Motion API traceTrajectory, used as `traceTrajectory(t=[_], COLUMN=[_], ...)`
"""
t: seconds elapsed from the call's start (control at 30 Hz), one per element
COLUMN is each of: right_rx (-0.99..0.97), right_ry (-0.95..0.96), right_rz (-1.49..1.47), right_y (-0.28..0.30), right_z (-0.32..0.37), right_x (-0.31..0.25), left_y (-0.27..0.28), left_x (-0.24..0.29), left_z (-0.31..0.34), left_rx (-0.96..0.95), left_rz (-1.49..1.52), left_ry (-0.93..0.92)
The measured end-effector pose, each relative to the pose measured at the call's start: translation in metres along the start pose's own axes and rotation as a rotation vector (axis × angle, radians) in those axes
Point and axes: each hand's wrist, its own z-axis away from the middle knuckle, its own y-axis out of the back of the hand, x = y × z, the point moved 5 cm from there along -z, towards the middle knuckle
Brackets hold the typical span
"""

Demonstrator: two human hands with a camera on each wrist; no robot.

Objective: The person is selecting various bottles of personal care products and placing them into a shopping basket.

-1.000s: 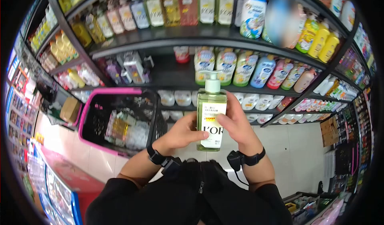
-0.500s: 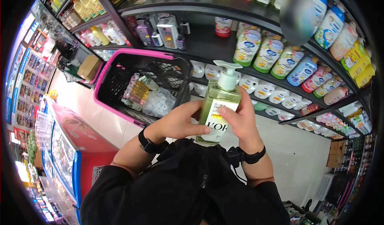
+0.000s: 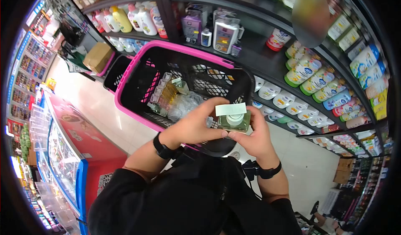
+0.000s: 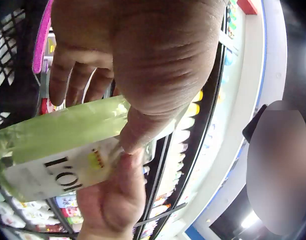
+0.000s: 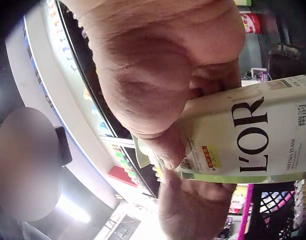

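A green pump bottle (image 3: 236,124) with a pale pump head is held between both hands over the near right side of a black shopping basket (image 3: 121,93) with a pink rim. Seen from above, the bottle stands roughly upright. My left hand (image 3: 194,124) grips its left side, while my right hand (image 3: 258,135) grips the right, thumbs close together at the front. The right wrist view shows the white label (image 5: 253,135) with large black "L'OR" lettering, below the thumbs. Inside the basket lie a packaged golden bottle (image 3: 168,94) and crumpled clear plastic (image 3: 188,103).
Black shelves (image 3: 246,57) along the far and right sides carry rows of bottles, including green-based ones (image 3: 305,71). A smaller basket (image 3: 112,78) and a cardboard box (image 3: 98,59) sit beyond the pink-rimmed basket. A red, blue-edged chest freezer (image 3: 90,145) is on the left.
The view has turned left and the basket now lies nearer, under the hands. The bottle has tipped from its label facing up to its pump top facing up, with both hands keeping hold.
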Motion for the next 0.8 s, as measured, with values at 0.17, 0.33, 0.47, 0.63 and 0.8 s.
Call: traceTrajectory(t=[0.17,0.33,0.47,0.63,0.8], right_rx=[0.032,-0.062,-0.118,-0.079,-0.021], right_ry=[-0.049,-0.130,-0.106,-0.085,-0.044], right_rz=[0.211,0.457,0.599,0.675,0.719], right_y=[-0.069,-0.114,-0.126,-0.120,-0.106], right_z=[-0.027,-0.043,-0.043,-0.042,-0.024], right_x=[0.025,0.003,0.005,0.027,0.032], left_y=[0.093,0.112,0.115,0.115,0.119], left_x=[0.001,0.001,-0.015,-0.018,-0.082], left_z=[0.028,0.040,0.035,0.006,-0.028], left_rx=[0.041,-0.047,-0.190,-0.393,-0.549], left_rz=[-0.279,-0.509,-0.627,-0.754,-0.807], left_ry=[-0.234,-0.249,-0.191,-0.157,-0.156])
